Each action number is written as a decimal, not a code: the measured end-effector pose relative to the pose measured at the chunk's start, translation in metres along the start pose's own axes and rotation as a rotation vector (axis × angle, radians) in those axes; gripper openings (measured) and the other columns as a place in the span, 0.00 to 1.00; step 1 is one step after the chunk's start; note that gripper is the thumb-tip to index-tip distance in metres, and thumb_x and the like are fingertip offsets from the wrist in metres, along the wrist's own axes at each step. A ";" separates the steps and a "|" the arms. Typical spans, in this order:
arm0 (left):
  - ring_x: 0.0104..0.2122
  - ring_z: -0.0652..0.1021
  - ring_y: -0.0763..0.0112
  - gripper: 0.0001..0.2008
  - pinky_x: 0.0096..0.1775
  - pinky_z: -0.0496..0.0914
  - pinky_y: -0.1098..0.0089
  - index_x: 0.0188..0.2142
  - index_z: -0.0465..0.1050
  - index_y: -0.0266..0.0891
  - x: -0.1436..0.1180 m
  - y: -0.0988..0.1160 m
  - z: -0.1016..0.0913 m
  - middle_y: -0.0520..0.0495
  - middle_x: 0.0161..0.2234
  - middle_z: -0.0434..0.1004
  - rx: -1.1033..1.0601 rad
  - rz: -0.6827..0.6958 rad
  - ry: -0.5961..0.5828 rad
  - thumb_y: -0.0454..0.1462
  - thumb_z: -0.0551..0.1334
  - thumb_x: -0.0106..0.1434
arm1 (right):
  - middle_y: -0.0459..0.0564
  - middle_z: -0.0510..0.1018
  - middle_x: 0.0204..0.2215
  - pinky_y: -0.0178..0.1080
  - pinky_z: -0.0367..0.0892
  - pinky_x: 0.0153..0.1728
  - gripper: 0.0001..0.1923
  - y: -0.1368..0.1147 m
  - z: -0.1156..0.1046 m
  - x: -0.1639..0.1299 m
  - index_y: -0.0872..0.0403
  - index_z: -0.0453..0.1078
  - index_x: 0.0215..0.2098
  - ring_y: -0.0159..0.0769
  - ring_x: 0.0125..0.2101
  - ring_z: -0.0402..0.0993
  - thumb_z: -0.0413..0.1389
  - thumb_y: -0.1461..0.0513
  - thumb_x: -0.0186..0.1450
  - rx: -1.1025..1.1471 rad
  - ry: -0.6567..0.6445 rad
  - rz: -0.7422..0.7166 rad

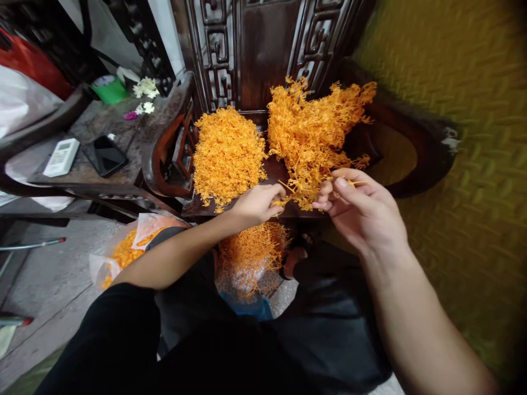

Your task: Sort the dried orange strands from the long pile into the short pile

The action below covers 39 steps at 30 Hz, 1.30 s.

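Note:
My left hand (260, 205) is closed on a small orange sprig, with thin orange pieces poking out past the fingers. Opposite it, my right hand (362, 206) pinches another thin orange sprig between thumb and fingers. Just beyond both hands lies a tangled heap of orange branching sprigs (313, 131) on the seat of a dark carved wooden chair (269, 60). To its left sits a denser pile of small orange flower-like heads (228, 156). Between my legs, below the seat edge, loose orange stems (253, 252) fill a container lined with clear plastic.
At the left, a dark wooden side table (135, 131) bears a white remote control (61, 157), a black phone (105, 156), a green tape roll (109, 89) and white flowers (146, 88). A plastic bag of orange pieces (125, 249) stands by my left leg. A yellow textured surface (473, 208) is at right.

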<state>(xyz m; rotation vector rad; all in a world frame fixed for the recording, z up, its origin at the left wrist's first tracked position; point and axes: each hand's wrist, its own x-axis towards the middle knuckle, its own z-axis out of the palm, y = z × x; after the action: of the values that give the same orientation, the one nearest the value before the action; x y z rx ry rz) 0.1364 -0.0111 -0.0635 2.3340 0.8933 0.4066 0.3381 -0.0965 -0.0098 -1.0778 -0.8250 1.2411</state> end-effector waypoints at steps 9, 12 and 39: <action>0.33 0.78 0.70 0.10 0.41 0.70 0.66 0.34 0.80 0.37 0.004 -0.021 -0.033 0.47 0.32 0.81 -0.172 -0.153 0.072 0.36 0.60 0.67 | 0.48 0.76 0.32 0.44 0.73 0.42 0.08 -0.014 -0.019 0.006 0.48 0.77 0.34 0.34 0.32 0.74 0.65 0.66 0.55 0.064 0.349 -0.271; 0.25 0.71 0.74 0.16 0.34 0.66 0.69 0.33 0.79 0.37 0.000 -0.021 -0.048 0.51 0.24 0.74 -0.255 -0.125 0.041 0.41 0.57 0.71 | 0.48 0.74 0.30 0.45 0.73 0.40 0.09 -0.010 -0.031 0.011 0.48 0.75 0.34 0.35 0.29 0.73 0.65 0.64 0.55 0.056 0.424 -0.258; 0.39 0.76 0.62 0.12 0.44 0.69 0.61 0.37 0.75 0.38 -0.018 0.025 -0.047 0.42 0.35 0.79 0.296 0.345 0.298 0.34 0.53 0.73 | 0.45 0.73 0.20 0.37 0.58 0.26 0.16 0.006 0.027 -0.004 0.52 0.73 0.26 0.33 0.22 0.65 0.59 0.53 0.68 -1.050 -0.218 -0.235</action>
<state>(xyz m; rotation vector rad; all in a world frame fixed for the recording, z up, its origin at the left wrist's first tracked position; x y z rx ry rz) 0.1142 -0.0185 -0.0128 2.7611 0.7182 0.8319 0.3101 -0.0960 -0.0073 -1.5992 -1.8174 0.6886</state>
